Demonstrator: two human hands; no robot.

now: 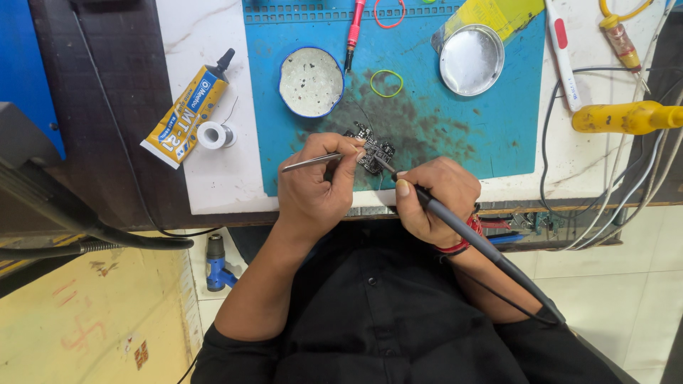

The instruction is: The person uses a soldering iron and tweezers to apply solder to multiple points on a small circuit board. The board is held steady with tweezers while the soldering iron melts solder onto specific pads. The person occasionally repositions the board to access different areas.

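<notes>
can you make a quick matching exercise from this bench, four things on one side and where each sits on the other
Things:
1. glue tube
2. green rubber band
3. soldering iron
4. tweezers

Places:
A. in the left hand
B. on the blue mat
C. in the right hand
D. on the white board, left of the mat

Pairs: 1-D, 2-B, 3-C, 4-A
</notes>
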